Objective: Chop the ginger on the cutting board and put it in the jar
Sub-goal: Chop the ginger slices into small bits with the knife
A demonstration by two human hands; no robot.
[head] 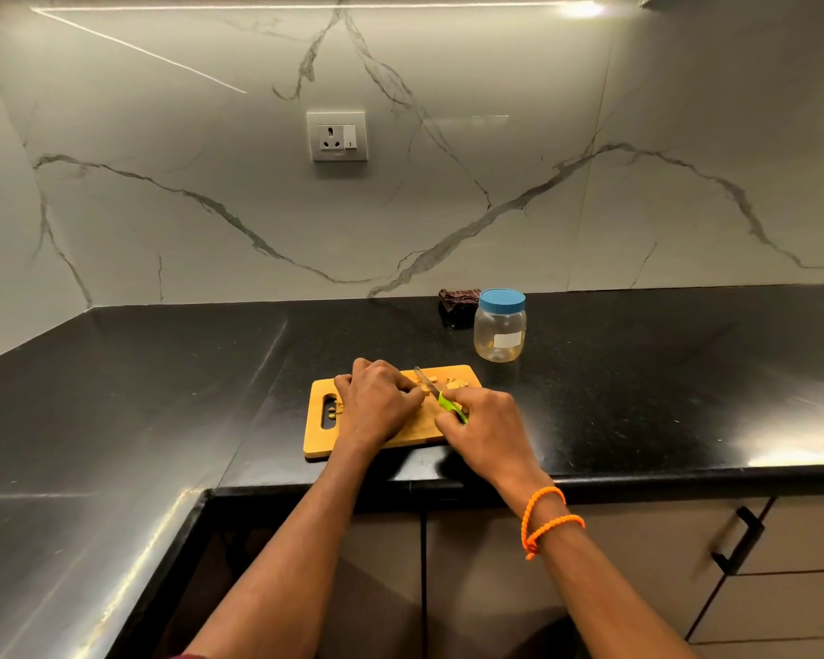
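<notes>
A black polished table (638,373) wraps an L-shaped corner beneath a veined marble wall (448,206), its surface bare to the left and to the far right, with open room on both sides of the work area. One wooden cutting board (319,439) lies close to the table's front edge, its near long side almost parallel with the lip and its handle slot to the left. One clear plastic jar (499,330) with a blue lid screwed on stands upright behind the board's right corner, apart from it, and one dark folded cloth (457,299) sits just behind the jar against the wall. One wall socket (337,136) is mounted above. The left hand (377,404) is curled over the middle of the board, fingers bent down on the ginger (453,381), though the piece under them is hidden. The right hand (488,425), an orange beaded band (545,520) at its wrist, is closed around the green handle of one knife (436,392), blade angled toward the left hand's fingertips. Pale cut ginger pieces lie scattered along the board's far edge; a few scraps rest by the handle slot, too small to count.
</notes>
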